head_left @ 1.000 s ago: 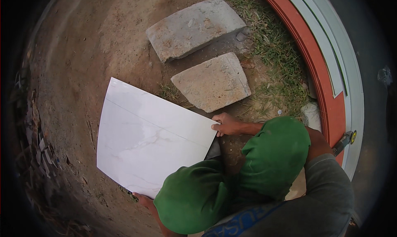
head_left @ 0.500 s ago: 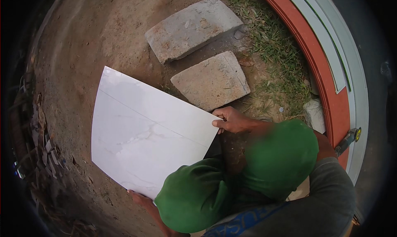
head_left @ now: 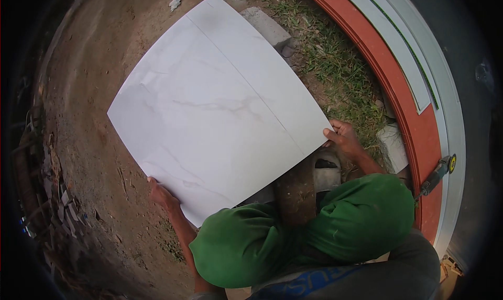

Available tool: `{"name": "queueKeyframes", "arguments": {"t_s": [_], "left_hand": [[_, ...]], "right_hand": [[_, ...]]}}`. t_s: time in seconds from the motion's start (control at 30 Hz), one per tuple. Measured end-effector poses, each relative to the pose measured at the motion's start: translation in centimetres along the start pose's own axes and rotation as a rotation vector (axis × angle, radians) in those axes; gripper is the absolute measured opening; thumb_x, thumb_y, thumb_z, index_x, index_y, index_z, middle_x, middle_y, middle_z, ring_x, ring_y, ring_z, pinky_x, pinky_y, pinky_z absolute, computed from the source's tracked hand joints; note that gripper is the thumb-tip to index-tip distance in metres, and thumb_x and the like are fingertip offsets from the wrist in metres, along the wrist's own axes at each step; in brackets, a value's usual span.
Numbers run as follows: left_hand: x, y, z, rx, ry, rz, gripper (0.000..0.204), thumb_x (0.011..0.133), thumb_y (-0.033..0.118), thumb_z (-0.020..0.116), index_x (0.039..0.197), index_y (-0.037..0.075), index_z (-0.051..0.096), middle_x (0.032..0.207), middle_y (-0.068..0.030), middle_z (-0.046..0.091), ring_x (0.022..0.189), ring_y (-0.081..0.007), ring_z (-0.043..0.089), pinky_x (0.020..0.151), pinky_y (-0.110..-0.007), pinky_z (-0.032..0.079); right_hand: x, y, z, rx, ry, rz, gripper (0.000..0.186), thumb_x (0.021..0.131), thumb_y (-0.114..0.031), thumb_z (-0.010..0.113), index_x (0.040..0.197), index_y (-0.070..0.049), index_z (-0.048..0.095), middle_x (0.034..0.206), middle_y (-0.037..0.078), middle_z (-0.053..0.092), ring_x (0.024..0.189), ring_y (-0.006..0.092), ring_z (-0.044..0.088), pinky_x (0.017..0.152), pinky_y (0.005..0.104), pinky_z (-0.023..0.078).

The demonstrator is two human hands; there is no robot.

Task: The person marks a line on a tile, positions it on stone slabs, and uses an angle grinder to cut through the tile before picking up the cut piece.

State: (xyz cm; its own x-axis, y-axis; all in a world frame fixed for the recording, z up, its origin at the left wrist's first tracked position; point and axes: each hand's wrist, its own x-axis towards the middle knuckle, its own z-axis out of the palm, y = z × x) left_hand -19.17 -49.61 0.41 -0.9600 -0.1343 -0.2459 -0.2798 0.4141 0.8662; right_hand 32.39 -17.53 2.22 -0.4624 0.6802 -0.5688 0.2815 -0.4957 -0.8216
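A large white tile with faint grey veining and a thin straight line across it is held in front of my knees. My left hand grips its lower-left edge. My right hand is closed on the right corner, thumb on top. A concrete block shows past the tile's far right edge; the second block is hidden. My green-covered knees are below, with my sandalled foot under the tile's near edge.
Dirt ground has rubble at the far left. Grass borders a red and white ledge on the right, where an angle grinder lies near a pale stone.
The tile has moved up and forward over the concrete blocks, covering most of them. Both hands have moved with it, the right one rightward and up, and more of my right foot shows.
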Motion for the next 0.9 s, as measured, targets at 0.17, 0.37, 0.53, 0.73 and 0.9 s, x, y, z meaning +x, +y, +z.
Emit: {"name": "queueKeyframes", "arguments": {"t_s": [0.17,0.37,0.53,0.73,0.9], "left_hand": [[-1.6,2.4,9.4,0.120,-0.110,0.017,0.065,0.111,0.049,0.063,0.067,0.003,0.052,0.066,-0.0006,0.050,0.062,-0.0165,0.041,0.058,-0.042,0.036],[-2.7,1.5,16.1,0.195,-0.163,0.074,0.067,0.110,0.049,0.064,0.065,0.003,0.048,0.063,0.0004,0.045,0.062,-0.0155,0.039,0.057,-0.042,0.032],[-3.4,0.0,17.4,0.223,-0.224,0.137,0.073,0.110,0.058,0.062,0.064,0.004,0.046,0.063,0.0022,0.042,0.061,-0.0143,0.036,0.057,-0.042,0.030],[-3.3,-0.3,15.4,0.250,-0.390,0.128,0.073,0.110,0.061,0.060,0.065,0.008,0.041,0.063,0.0039,0.041,0.061,-0.0126,0.034,0.057,-0.038,0.028],[-5.0,-1.2,14.2,0.232,-0.347,0.249,0.069,0.111,0.057,0.061,0.066,0.011,0.039,0.063,0.0055,0.038,0.060,-0.0110,0.031,0.057,-0.036,0.025]], "right_hand": [[1.9,1.9,-5.7,0.014,0.115,-0.039,0.032,0.107,-0.027,0.072,0.123,0.001,0.072,0.102,0.005,0.079,0.082,0.0097,0.070,0.075,0.0271,0.057],[3.8,2.6,-9.9,0.037,0.193,-0.034,0.034,0.106,-0.030,0.073,0.123,0.000,0.072,0.100,0.004,0.078,0.080,0.0100,0.070,0.074,0.0267,0.055],[5.6,3.8,-11.3,0.027,0.203,0.012,0.036,0.104,-0.030,0.075,0.123,0.000,0.072,0.100,0.005,0.077,0.081,0.0111,0.070,0.074,0.0274,0.056],[5.2,5.3,-10.5,0.153,0.314,0.012,0.039,0.103,-0.033,0.077,0.124,-0.001,0.072,0.100,0.004,0.077,0.084,0.0124,0.072,0.074,0.0284,0.059],[5.6,7.0,-9.7,0.308,0.360,-0.057,0.037,0.105,-0.035,0.076,0.123,-0.003,0.072,0.106,0.005,0.077,0.088,0.0126,0.072,0.076,0.0310,0.060]]}}
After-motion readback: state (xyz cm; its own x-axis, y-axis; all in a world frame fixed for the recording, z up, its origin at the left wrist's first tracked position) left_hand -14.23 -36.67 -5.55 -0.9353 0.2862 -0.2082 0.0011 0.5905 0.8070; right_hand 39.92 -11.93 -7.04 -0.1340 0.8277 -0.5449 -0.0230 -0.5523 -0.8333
